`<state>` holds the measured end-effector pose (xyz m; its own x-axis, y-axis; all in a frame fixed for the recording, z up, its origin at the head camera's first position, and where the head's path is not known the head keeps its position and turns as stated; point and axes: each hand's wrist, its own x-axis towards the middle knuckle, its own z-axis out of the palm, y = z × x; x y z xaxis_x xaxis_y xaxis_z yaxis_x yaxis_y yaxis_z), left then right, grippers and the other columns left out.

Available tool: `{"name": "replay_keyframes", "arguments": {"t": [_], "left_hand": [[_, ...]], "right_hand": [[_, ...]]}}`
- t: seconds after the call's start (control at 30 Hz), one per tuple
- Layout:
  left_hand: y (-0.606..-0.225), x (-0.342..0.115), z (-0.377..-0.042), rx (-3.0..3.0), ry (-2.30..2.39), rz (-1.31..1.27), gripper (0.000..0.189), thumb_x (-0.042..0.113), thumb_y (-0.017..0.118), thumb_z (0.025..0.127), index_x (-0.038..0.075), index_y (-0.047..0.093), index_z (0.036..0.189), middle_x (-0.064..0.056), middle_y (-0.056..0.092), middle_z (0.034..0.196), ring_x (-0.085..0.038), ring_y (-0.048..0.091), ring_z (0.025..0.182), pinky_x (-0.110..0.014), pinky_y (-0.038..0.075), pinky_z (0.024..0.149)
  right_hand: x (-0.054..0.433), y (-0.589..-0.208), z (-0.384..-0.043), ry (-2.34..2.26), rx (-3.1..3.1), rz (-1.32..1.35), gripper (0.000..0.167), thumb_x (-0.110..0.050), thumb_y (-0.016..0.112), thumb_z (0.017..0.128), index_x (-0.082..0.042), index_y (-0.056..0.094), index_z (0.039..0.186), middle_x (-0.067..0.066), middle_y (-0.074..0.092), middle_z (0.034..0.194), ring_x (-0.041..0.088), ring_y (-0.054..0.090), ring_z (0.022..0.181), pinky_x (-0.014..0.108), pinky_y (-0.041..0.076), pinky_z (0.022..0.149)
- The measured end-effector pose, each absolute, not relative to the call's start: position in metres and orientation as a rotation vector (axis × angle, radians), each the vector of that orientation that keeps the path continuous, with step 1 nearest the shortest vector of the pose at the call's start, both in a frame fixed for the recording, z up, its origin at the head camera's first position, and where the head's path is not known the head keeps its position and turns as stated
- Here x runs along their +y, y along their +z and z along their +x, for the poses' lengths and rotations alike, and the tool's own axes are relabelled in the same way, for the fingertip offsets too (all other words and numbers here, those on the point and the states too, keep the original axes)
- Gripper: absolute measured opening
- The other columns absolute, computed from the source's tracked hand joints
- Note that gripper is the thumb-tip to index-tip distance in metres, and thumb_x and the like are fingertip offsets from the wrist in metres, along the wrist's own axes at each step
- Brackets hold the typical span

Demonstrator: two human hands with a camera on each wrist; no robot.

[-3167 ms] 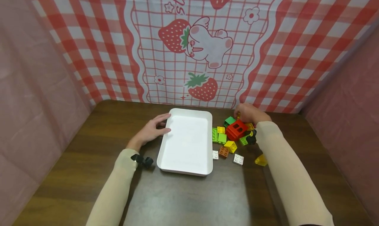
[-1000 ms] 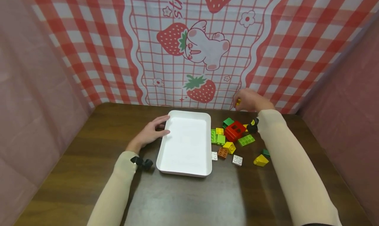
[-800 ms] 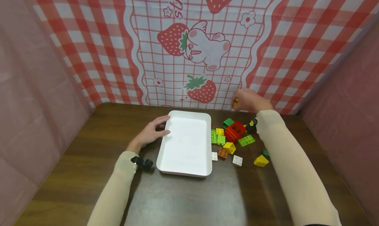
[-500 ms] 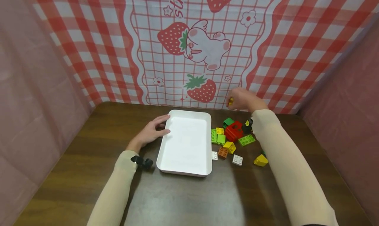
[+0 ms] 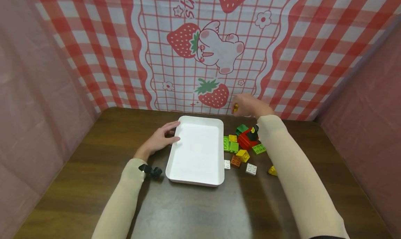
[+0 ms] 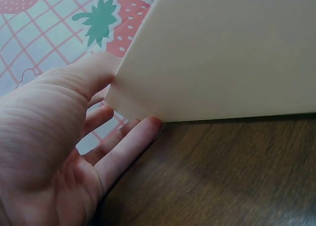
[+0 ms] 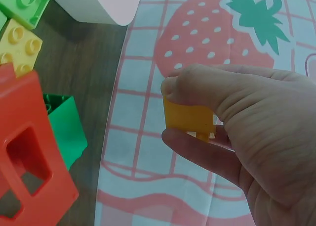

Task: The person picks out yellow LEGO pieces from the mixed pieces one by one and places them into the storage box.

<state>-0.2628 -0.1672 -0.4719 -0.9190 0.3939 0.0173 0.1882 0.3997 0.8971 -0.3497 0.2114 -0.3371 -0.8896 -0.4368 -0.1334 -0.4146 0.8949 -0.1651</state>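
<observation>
The small yellow brick (image 7: pixel 189 118) is pinched between the thumb and fingers of your right hand (image 5: pixel 249 106), raised above the far edge of the counter (image 5: pixel 200 211) in front of the strawberry-print cloth (image 5: pixel 216 58). In the head view the yellow brick shows only as a small spot at your fingertips, just beyond the far right corner of the white tray (image 5: pixel 219 180).

Below that hand lies the loose pile of bricks on the counter, to the right of the tray. The big red block (image 5: pixel 245 140) with window holes sits with a dark green brick (image 5: pixel 242 128) touching its far side. Towards the tray lie a small yellow studded brick (image 5: pixel 233 138) and two light green bricks (image 5: pixel 230 146), just beside the tray's right wall. A light green plate (image 5: pixel 259 148) lies by your right sleeve (image 5: pixel 294 183). Nearer to you are another yellow brick (image 5: pixel 243 155), a brown brick (image 5: pixel 235 161), two white bricks (image 5: pixel 252 168) and a yellow sloped piece (image 5: pixel 272 170) partly hidden behind the sleeve.

Your left hand (image 5: pixel 158 138) rests flat on the counter with its fingers relaxed and nearly straight, fingertips against the tray's left wall near the far left corner, gripping nothing. The tray's inside shows only bare white.
</observation>
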Motion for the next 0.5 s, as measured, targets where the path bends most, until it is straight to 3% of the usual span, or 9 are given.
{"name": "replay_keyframes", "arguments": {"t": [0.5], "left_hand": [[-0.474,-0.167,-0.266,2.456,1.539,0.515,0.074,0.014,0.076,0.108,0.006,0.042,0.173,-0.017,0.035,0.185,-0.051,0.055,0.151,-0.060,0.054,0.121]], "right_hand": [[0.185,-0.340,-0.348,-0.157,2.849,-0.745,0.013,-0.008,0.080,0.100,-0.007,0.086,0.112,0.012,0.082,0.122,0.029,0.067,0.103,0.046,0.066,0.098]]}}
